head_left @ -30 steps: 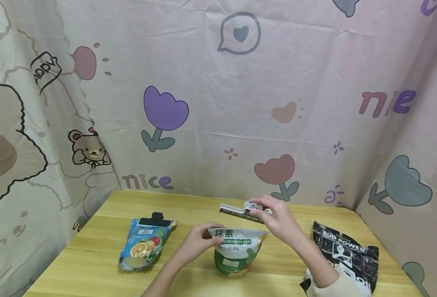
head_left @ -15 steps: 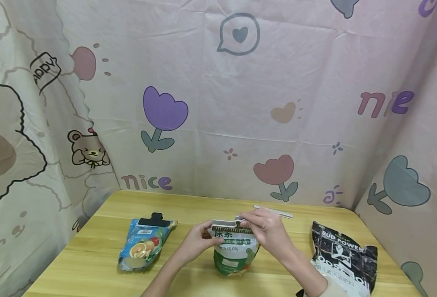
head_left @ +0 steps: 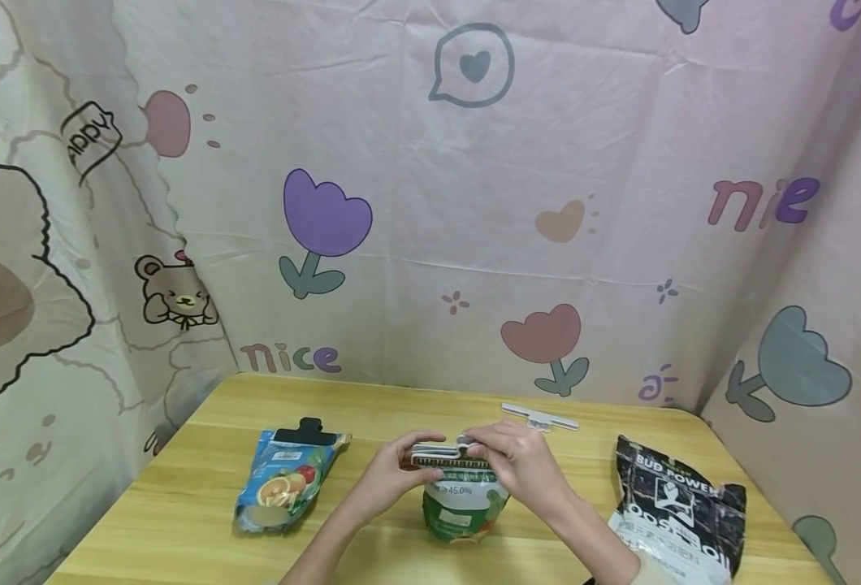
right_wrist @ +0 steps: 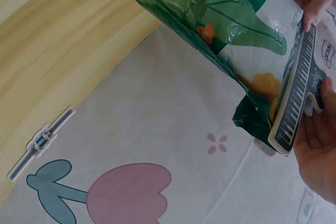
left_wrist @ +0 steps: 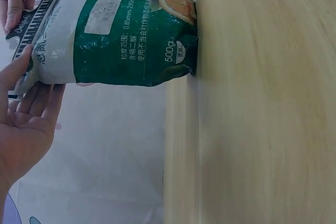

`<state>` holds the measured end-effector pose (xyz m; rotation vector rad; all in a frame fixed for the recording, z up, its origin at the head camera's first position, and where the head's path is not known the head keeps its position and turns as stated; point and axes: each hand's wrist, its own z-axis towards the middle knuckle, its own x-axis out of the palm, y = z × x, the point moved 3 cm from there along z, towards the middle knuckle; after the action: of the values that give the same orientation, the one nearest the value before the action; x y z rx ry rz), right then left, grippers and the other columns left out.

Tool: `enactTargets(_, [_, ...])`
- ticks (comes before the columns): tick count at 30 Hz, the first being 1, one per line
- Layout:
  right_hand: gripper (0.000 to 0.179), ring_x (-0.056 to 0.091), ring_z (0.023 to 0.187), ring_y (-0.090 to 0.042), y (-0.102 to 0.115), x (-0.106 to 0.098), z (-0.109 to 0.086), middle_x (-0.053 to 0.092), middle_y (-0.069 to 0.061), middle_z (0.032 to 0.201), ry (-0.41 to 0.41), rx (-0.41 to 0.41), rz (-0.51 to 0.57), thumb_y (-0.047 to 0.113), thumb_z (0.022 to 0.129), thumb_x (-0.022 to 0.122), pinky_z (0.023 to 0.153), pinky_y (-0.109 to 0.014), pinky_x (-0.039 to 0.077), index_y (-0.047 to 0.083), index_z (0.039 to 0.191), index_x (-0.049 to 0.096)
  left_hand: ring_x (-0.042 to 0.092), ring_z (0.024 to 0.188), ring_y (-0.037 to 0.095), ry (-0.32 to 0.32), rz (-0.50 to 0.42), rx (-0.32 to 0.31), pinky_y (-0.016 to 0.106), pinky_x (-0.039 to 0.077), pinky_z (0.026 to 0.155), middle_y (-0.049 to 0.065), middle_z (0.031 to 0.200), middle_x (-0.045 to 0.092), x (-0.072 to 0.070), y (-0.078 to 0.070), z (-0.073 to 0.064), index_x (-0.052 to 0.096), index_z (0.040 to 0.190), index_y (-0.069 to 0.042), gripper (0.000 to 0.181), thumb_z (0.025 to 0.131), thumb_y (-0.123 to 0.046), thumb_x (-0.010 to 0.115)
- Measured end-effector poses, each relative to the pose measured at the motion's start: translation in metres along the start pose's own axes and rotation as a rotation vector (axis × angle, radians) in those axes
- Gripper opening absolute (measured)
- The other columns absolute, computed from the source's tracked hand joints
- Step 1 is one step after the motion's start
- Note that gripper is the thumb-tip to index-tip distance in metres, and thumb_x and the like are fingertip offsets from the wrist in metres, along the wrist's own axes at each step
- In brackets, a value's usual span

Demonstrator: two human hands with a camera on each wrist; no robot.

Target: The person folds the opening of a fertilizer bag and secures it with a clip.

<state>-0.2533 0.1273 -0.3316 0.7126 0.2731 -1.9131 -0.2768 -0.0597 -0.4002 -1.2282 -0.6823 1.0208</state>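
A green and white pouch (head_left: 467, 516) stands upright on the table, printed with vegetables and an orange slice in the left wrist view. Across its top edge lies a long black and white bag clip (head_left: 451, 460), its ruler-like face plain in the right wrist view. My left hand (head_left: 395, 471) grips the pouch's upper left corner, thumb in front and fingers behind, by the clip's end. With thumb and fingers, my right hand (head_left: 521, 465) pinches the clip's handle; its grip hides the clip's right part in the head view.
Behind my right hand, a second bag clip (head_left: 539, 418) lies on the wooden table (head_left: 379, 561). At left lies a blue pouch (head_left: 280, 487) with a black clip (head_left: 305, 437) on its top. A black bag (head_left: 682, 504) lies at right. A patterned curtain (head_left: 416, 244) hangs behind.
My right hand has brought the clip from above the pouch's right side leftward and down onto its top edge. The second clip has come into sight. My left hand has kept its hold.
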Motion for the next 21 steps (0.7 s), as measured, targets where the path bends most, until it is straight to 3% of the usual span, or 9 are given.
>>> enactTargets(8, [0.027,0.062,0.085,-0.012,-0.004,0.0,-0.005,0.068,0.001,0.095,0.106,0.15,0.002,0.012,0.077,0.074,0.07,-0.023,0.051,0.007,0.103,0.069,0.06,0.089,0.022,0.002,0.018,-0.018,0.029,0.051,0.071,0.01,0.105,0.061,0.001,-0.002,0.001,0.059,0.115,0.002,0.033,0.084,-0.005,0.066])
enactTargets(14, [0.043,0.056,0.1,-0.014,-0.009,-0.008,-0.016,0.062,0.005,0.108,0.201,0.37,0.038,0.028,0.082,0.069,0.08,-0.038,0.049,0.014,0.122,0.06,0.06,0.092,0.023,-0.01,0.018,-0.016,0.029,0.051,0.072,0.012,0.109,0.059,0.002,-0.004,0.001,0.057,0.117,0.002,0.035,0.084,-0.006,0.066])
enactTargets(17, [0.043,0.056,0.1,-0.015,-0.014,-0.014,-0.025,0.061,0.008,0.109,0.191,0.482,0.092,0.027,0.082,0.07,0.081,-0.038,0.048,0.014,0.121,0.059,0.059,0.094,0.022,-0.023,0.005,-0.016,0.029,0.051,0.074,0.011,0.111,0.059,0.002,-0.005,-0.001,0.058,0.118,-0.001,0.036,0.085,-0.011,0.067])
enactTargets(21, [0.031,0.057,0.094,-0.012,-0.021,-0.022,-0.04,0.062,0.011,0.104,0.156,0.569,0.108,0.024,0.082,0.07,0.08,-0.037,0.048,0.016,0.111,0.064,0.06,0.092,0.022,-0.042,0.008,-0.015,0.035,0.051,0.075,0.011,0.109,0.06,0.001,-0.005,-0.003,0.059,0.117,-0.002,0.034,0.086,-0.015,0.066])
